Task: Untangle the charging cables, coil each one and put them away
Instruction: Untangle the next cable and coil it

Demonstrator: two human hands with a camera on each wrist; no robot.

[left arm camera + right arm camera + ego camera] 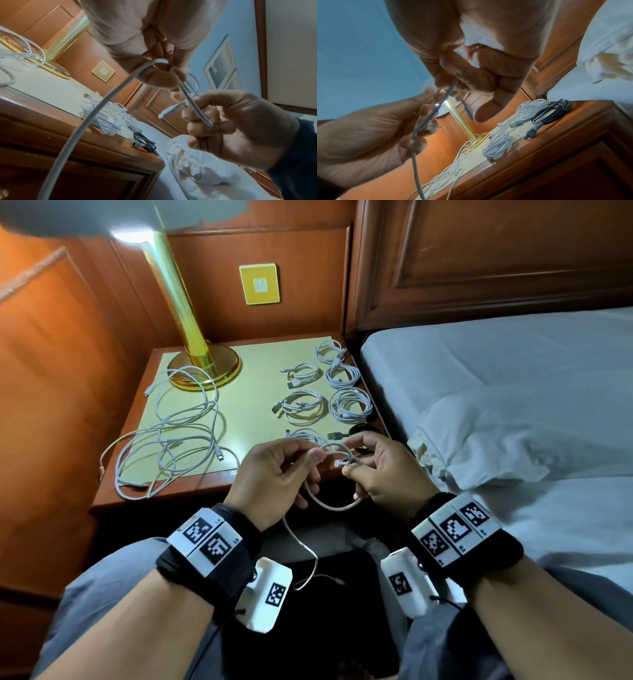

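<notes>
A white charging cable (334, 451) is held between both hands in front of the nightstand's front edge. My left hand (313, 460) pinches it between thumb and fingers. My right hand (349, 460) grips a small loop with the connector end (169, 110) sticking out. The rest of the cable (301, 542) hangs down over my lap. A tangle of loose white cables (171, 446) lies on the nightstand's left side. Several coiled white cables (301, 405) sit in rows on its right side, with a dark coiled cable (546, 115) at the near right corner.
A brass lamp (202, 361) stands at the back left of the wooden nightstand (113, 498). The bed (513, 364) with a white pillow (496, 433) lies close on the right. A wall switch plate (259, 284) is behind the nightstand.
</notes>
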